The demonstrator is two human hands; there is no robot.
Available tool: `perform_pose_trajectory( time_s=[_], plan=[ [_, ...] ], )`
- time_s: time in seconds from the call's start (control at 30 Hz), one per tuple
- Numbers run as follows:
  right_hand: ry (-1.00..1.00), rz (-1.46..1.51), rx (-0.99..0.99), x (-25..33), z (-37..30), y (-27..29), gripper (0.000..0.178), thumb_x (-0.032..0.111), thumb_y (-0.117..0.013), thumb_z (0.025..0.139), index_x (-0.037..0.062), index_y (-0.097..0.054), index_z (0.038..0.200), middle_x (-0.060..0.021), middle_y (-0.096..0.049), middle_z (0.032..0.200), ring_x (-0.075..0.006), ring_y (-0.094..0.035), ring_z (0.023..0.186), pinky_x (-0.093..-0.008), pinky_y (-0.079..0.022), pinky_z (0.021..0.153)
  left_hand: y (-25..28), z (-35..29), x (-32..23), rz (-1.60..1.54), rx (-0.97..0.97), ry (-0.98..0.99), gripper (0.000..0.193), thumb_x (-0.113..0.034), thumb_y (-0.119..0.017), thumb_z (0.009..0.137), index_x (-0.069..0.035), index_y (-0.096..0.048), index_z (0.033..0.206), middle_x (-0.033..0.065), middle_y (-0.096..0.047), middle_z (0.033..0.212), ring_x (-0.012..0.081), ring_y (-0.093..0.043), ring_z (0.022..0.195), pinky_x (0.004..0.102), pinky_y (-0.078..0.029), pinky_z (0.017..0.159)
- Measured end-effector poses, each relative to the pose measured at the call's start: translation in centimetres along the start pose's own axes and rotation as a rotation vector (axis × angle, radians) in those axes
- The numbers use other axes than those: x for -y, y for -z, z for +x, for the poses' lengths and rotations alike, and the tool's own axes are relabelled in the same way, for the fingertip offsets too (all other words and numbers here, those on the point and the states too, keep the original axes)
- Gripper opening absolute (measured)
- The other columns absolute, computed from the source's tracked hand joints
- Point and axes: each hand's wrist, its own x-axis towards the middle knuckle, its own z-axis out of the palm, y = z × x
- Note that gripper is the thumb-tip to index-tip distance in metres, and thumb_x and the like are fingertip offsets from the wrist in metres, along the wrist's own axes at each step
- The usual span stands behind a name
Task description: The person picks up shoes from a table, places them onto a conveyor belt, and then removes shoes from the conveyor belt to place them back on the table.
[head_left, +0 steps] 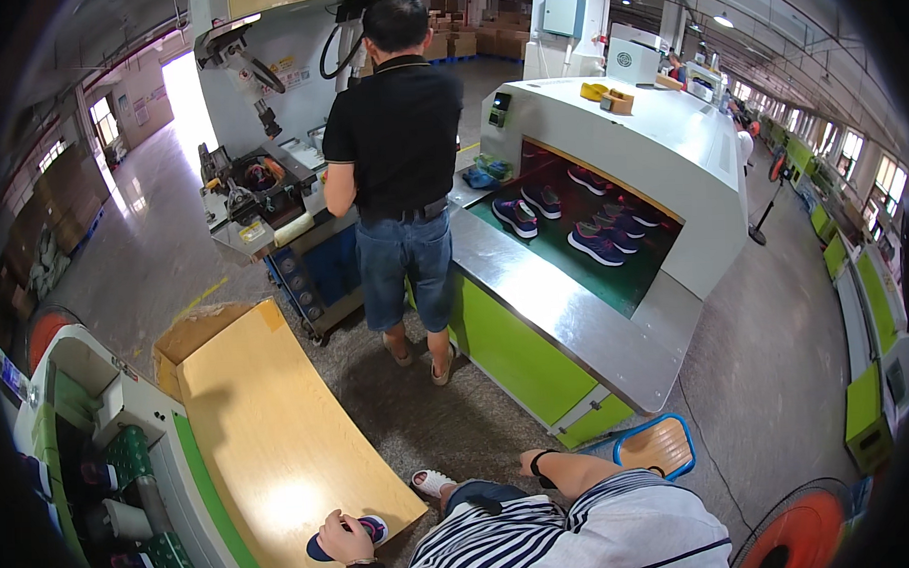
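My left hand [343,536] is closed over a dark navy shoe [319,549] with pink and white showing at one end. The shoe is at the near end of a light wood-coloured tabletop [268,391], and my fingers hide its middle. My right hand [529,464] hangs low beside my leg, above the floor and apart from the shoe. It has a black band at the wrist, and its fingers are too small and foreshortened to read.
At my left stands a white-and-green machine [196,483] with several shoes inside. Ahead, a person in black [395,146] faces another machine [261,181]. Several shoes [598,244] lie on the green belt of a tunnel machine [609,128]. A blue-framed stool [655,447] and an orange fan [799,532] are at right.
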Motion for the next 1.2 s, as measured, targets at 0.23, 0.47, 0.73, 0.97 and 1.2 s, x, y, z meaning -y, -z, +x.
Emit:
perform_pose_trajectory(
  time_s=[0.23, 0.47, 0.73, 0.97, 1.2],
  plan=[
    [0.049, 0.054, -0.019, 0.2, -0.1, -1.3, 0.043, 0.034, -0.062, 0.089, 0.0013, -0.068, 0.116, -0.0185, -0.069, 0.113, -0.0347, -0.064, 0.11, -0.0452, -0.049, 0.094, 0.3, 0.0, 0.1, 0.008, 0.012, 0.019, 0.018, -0.014, -0.062, 0.083, -0.005, -0.068, 0.097, 0.0088, -0.068, 0.081, 0.0295, -0.061, 0.084, 0.0426, -0.044, 0.08],
    [0.117, 0.146, -0.07, 3.5, -1.3, 2.1, 0.047, 0.033, -0.061, 0.09, 0.0041, -0.062, 0.127, -0.0184, -0.068, 0.116, -0.033, -0.063, 0.113, -0.0439, -0.048, 0.096, -0.2, 0.1, 0.3, 0.024, 0.002, -0.004, 0.018, -0.015, -0.061, 0.083, -0.005, -0.068, 0.096, 0.0088, -0.068, 0.081, 0.0294, -0.061, 0.083, 0.043, -0.044, 0.081],
    [0.141, 0.082, -0.048, 3.9, -0.4, 2.9, 0.051, 0.036, -0.062, 0.09, 0.0069, -0.059, 0.131, -0.0168, -0.064, 0.126, -0.0329, -0.059, 0.12, -0.0446, -0.046, 0.099, 0.2, 0.2, -0.2, 0.016, 0.004, 0.036, 0.02, -0.017, -0.06, 0.084, -0.005, -0.069, 0.096, 0.0099, -0.069, 0.081, 0.0298, -0.061, 0.085, 0.0436, -0.045, 0.083],
    [0.08, 0.036, -0.013, 1.8, 0.4, 2.4, 0.049, 0.038, -0.064, 0.088, 0.008, -0.063, 0.127, -0.0154, -0.066, 0.123, -0.0316, -0.061, 0.117, -0.0434, -0.046, 0.1, 0.5, 0.5, -0.7, -0.01, 0.019, 0.064, 0.018, -0.018, -0.06, 0.081, -0.006, -0.07, 0.09, 0.0098, -0.069, 0.081, 0.029, -0.062, 0.082, 0.0432, -0.044, 0.08],
    [0.116, 0.048, -0.012, 2.7, 1.1, 3.5, 0.051, 0.039, -0.066, 0.087, 0.0077, -0.063, 0.127, -0.0154, -0.066, 0.124, -0.0297, -0.061, 0.118, -0.0411, -0.046, 0.101, 0.8, -0.1, 0.4, -0.009, 0.015, 0.03, 0.018, -0.018, -0.064, 0.079, -0.008, -0.07, 0.093, 0.0093, -0.07, 0.086, 0.029, -0.063, 0.082, 0.0433, -0.043, 0.079]
  ],
)
